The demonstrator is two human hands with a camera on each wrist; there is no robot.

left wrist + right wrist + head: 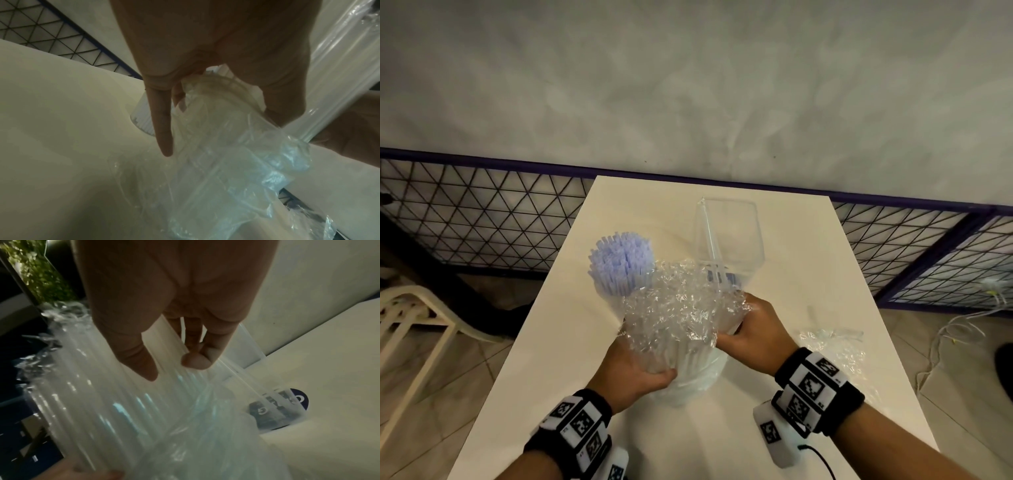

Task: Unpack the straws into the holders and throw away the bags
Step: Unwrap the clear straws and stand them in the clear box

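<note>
A bundle of clear straws (pixel 688 363) in a crumpled transparent bag (pixel 674 301) stands tilted over the middle of the white table (pixel 551 377). My left hand (pixel 650 371) grips its lower part; in the left wrist view the left hand (pixel 216 129) is wrapped round the bagged bundle (pixel 226 162). My right hand (pixel 736 325) holds the upper part; in the right wrist view the right hand (pixel 172 368) has thumb and fingers on the straws (pixel 102 402). A round holder of pale purple straws (pixel 619 263) stands at left. A clear square holder (pixel 743 240) stands behind, with no straws in it.
A second, flattened transparent bag (pixel 835 349) lies on the table to the right of my right hand. A cream chair (pixel 414 318) stands left of the table, a wire mesh fence (pixel 482 219) runs behind it, and cables (pixel 945 335) lie on the floor at right.
</note>
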